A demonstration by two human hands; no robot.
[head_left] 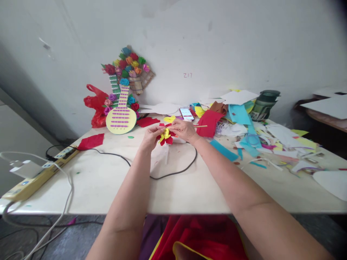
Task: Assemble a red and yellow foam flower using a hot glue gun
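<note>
Above the middle of the table I have a paper flower (166, 136) with red petals and a yellow centre. My left hand (155, 136) pinches it at its left side. My right hand (184, 130) is closed on a thin wooden stick (201, 126), whose end sticks out to the right past the knuckles. The right fingertips are at the yellow centre; the other end of the stick is hidden there. Just below the hands lies a whitish object (179, 140), partly covered, with a black cord (173, 174) looping close by.
A yellow power strip (40, 177) with cables lies at the left. Behind stand a yellow lute-shaped craft (121, 121), paper flowers (130, 61) and a red bag (97, 108). Further right are a phone (187, 114), red paper (210, 122), blue scraps (240, 115) and a green bottle (264, 104).
</note>
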